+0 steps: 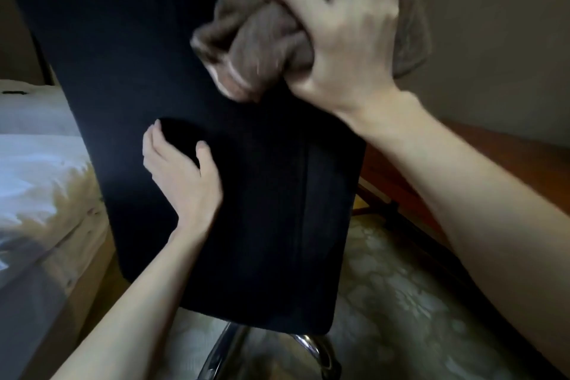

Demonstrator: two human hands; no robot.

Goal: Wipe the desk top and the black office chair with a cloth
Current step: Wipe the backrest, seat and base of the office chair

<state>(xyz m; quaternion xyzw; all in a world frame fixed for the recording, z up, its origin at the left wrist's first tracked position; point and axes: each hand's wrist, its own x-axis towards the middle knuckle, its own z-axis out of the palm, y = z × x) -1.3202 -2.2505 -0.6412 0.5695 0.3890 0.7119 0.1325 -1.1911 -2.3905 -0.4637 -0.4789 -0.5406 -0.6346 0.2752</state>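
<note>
Head view. My right hand (336,25) clutches a bunched brown cloth (256,49), the fingers spread and dug into the folds so that the wad stays together under pressure. The cloth lies against the upper right part of the back of the black chair (271,225), which is where the wiping is taking place. It is blurred, which I take as a sign of a stroke in motion.

My left hand (182,173) grips a rounded black part lower on the chair's back, with the thumb on one side and the fingers on the other. Whether that part is a handle or an armrest I cannot tell. I judge this hold to be a brace: the chair stands on a chrome base (228,348) and would probably turn or roll away from the push of the cloth.

A bed (37,170) with pale sheets lies to the left, and patterned carpet (385,287) shows below. A reddish wooden surface (524,154) runs along the right, probably the desk; no cloth touches it.
</note>
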